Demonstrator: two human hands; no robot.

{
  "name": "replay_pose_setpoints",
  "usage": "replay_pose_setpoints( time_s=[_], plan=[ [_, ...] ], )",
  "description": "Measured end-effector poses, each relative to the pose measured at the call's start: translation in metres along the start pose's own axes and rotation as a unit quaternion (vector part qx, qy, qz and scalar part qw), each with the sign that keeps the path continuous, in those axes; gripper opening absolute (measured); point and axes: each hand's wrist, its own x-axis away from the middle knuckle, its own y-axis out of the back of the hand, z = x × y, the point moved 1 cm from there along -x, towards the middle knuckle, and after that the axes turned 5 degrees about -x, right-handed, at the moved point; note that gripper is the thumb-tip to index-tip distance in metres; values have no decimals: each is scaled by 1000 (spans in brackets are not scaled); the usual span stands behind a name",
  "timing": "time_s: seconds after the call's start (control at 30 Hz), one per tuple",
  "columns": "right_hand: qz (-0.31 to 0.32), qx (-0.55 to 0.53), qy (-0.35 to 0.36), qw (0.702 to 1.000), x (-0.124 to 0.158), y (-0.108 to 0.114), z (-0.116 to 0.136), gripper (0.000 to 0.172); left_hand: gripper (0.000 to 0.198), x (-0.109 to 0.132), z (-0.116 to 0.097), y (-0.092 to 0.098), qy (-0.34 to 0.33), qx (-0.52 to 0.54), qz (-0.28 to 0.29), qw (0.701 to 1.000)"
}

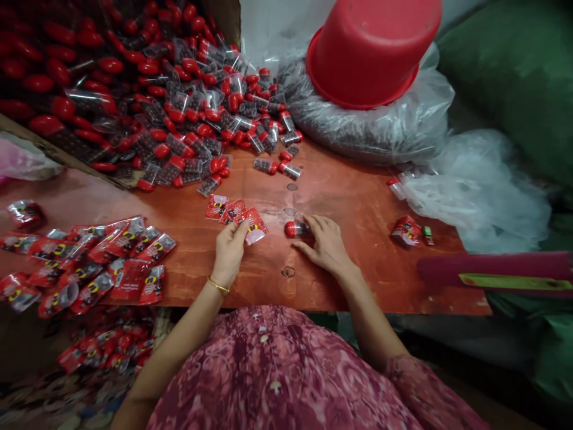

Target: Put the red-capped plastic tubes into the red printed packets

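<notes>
Between its thumb and fingers, my left hand point(230, 248) pinches a red printed plastic wrapper point(256, 227) with a black and yellow picture. Two similar wrappers point(226, 209) lie partly overlapped just beyond it on the table. My right hand point(324, 242) rests around the right end of a small clear tube with a rounded red cap point(294, 229). Its fingers cover that end, while the thumb is stretched out apart on the near side. The tube lies on its side, cap pointing left, and dark contents show through the clear part.
Red-capped tubes point(179, 119) spill from a cardboard box onto the wooden table point(358, 203). Wrapped tubes point(102, 257) are heaped at left. A red tub point(371, 54) sits upside down on a plastic bag point(358, 131). Clear plastic point(483, 197) and a purple bar point(496, 269) are at right.
</notes>
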Motion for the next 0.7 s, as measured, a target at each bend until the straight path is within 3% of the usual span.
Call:
replay_pose_setpoints(
  time_s=[0.13, 0.23, 0.33, 0.43, 0.53, 0.63, 0.7],
  plan=[
    [-52, -170, -21, 984, -8, -2, 33, 42, 28, 6, 5, -4, -40, -71, 24, 996],
    [-25, -355, -58, 933, -18, -12, 58, 30, 28, 11, 0, -9, -63, -99, 33, 993],
    [-25, -428, -96, 898, -26, -22, 73, 31, 33, 15, -7, -11, -9, -81, 59, 995],
    [-27, -408, -80, 909, -30, -24, 79, 33, 39, 16, -13, -9, 80, -33, 85, 993],
    [-13, -357, -36, 933, -27, -16, 74, 35, 39, 15, -18, -5, 118, -3, 67, 991],
    [-15, -227, 23, 973, -21, -3, 51, 31, 38, 12, -20, -2, 156, 43, 43, 986],
    [-11, -117, 29, 993, -15, 3, 26, 45, 39, 10, -20, 0, 175, 72, 32, 981]
  ],
)
